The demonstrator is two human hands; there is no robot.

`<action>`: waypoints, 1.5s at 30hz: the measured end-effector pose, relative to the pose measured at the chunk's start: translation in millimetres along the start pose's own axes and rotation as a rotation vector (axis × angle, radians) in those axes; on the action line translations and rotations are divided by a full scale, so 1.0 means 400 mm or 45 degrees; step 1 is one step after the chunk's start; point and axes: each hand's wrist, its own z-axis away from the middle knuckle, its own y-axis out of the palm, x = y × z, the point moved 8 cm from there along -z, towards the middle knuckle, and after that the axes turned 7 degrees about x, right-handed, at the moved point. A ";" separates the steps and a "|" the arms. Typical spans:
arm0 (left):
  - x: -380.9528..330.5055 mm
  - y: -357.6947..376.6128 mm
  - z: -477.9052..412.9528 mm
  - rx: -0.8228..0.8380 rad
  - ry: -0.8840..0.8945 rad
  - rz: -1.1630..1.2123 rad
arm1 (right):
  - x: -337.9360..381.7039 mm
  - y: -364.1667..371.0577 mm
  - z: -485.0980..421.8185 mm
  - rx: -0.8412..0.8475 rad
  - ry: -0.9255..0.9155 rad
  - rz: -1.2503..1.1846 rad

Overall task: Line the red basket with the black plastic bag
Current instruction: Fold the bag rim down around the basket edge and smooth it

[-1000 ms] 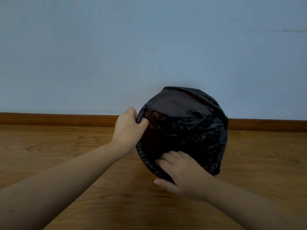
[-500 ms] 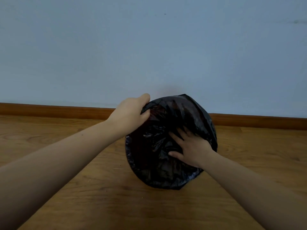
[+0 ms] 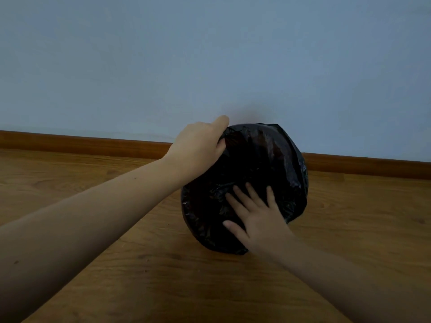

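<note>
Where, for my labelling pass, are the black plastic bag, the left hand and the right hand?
black plastic bag (image 3: 279,164), head view, crinkled upper side.
left hand (image 3: 198,150), head view, back of the hand.
right hand (image 3: 258,220), head view, back of the hand.

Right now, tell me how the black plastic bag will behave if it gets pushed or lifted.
Probably floppy: the black plastic bag is creased all over around the right hand. Likely slippery, since its film looks glossy. Likely thin and light: dark red shows through it near the left hand.
</note>
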 end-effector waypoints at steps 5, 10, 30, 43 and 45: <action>0.006 0.000 -0.002 -0.056 -0.027 0.043 | -0.026 0.108 -0.055 0.350 0.110 -0.047; 0.011 -0.005 0.014 -0.134 -0.069 0.141 | -0.005 0.125 -0.049 0.388 0.040 -0.072; 0.049 -0.020 0.032 -0.224 -0.145 0.204 | 0.017 0.046 -0.033 0.187 0.041 -0.324; 0.034 -0.022 0.005 -0.135 -0.074 0.118 | 0.103 0.030 -0.005 0.362 -0.221 -0.291; 0.024 -0.026 -0.011 -0.078 -0.020 0.009 | 0.103 -0.010 0.012 0.193 -0.349 -0.039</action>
